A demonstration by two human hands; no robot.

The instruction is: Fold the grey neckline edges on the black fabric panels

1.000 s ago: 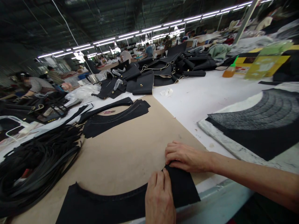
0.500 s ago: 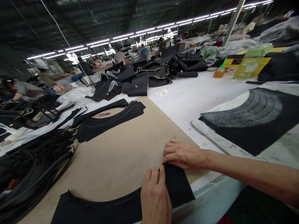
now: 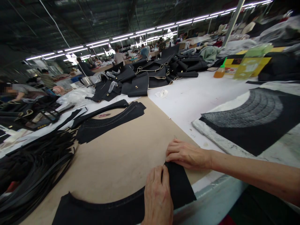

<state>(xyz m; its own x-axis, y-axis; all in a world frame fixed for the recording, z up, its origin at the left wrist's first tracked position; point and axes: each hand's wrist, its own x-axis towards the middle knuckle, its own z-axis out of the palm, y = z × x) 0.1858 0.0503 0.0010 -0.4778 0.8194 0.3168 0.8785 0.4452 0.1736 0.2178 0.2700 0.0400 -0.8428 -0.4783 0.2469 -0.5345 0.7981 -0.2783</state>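
Observation:
A black curved fabric piece (image 3: 103,212) lies along the near edge of the tan board (image 3: 122,147). On its curved rim rests my left hand (image 3: 158,193), fingers together and bent down, pinching the edge. Just beyond it, at the piece's upper right corner, my right hand (image 3: 185,153) has its fingers curled closed on the same black fabric. The fingertips of both hands are close together but apart. Some of the fabric is hidden under the hands.
Black strips (image 3: 30,172) are heaped at left. Stacked curved black pieces (image 3: 112,120) lie further back, with small red snips (image 3: 104,115). At right a marked black piece (image 3: 269,125) rests on a slab. Behind are a glue bottle (image 3: 219,71) and black bags (image 3: 140,84).
Both hands have shifted slightly to the right along the fabric edge, still closed on it. The black piece has barely moved.

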